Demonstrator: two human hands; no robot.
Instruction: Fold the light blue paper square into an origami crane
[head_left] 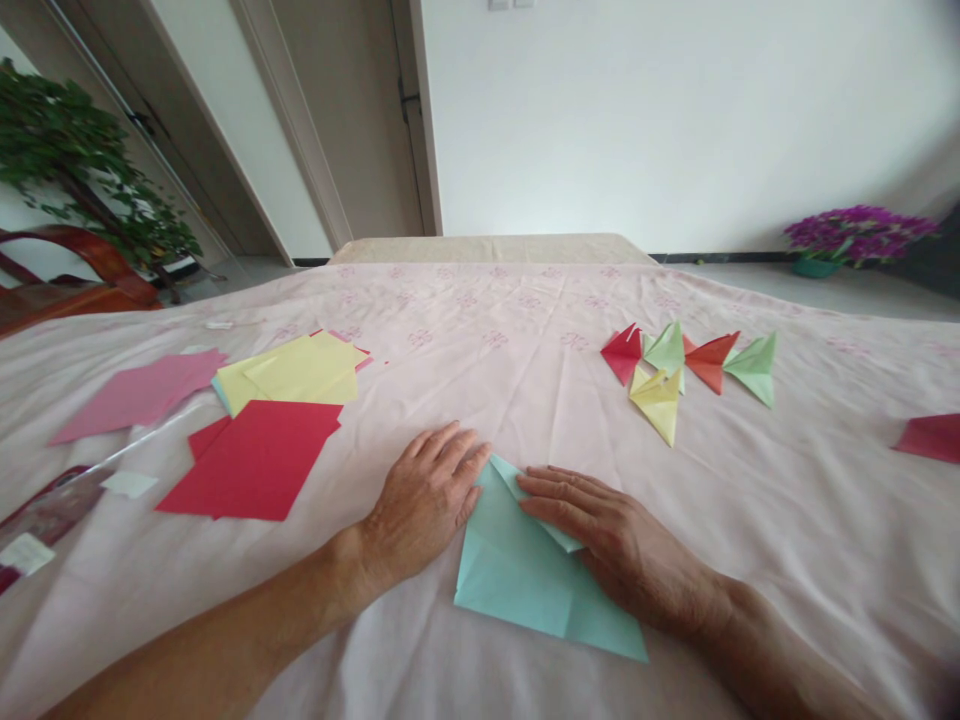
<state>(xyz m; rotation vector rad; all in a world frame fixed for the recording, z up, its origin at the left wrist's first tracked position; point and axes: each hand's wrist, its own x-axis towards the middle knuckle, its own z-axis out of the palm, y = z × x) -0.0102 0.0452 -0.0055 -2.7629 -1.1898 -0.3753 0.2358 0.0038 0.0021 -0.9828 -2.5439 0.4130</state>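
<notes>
A light blue sheet of origami paper lies on the cloth right in front of me, its upper right edge folded over in a narrow flap. My right hand rests flat across that flap, fingers stretched out and pointing left. At the sheet's upper left edge, my left hand lies palm down with its fingertips by the top corner. Neither hand grips anything. Part of the paper's right side is hidden beneath the right hand.
Red paper squares, yellow sheets and pink sheets lie to the left, near a clear plastic packet. Several folded paper pieces stand at the right. A dark red paper lies at the far right on the pink tablecloth.
</notes>
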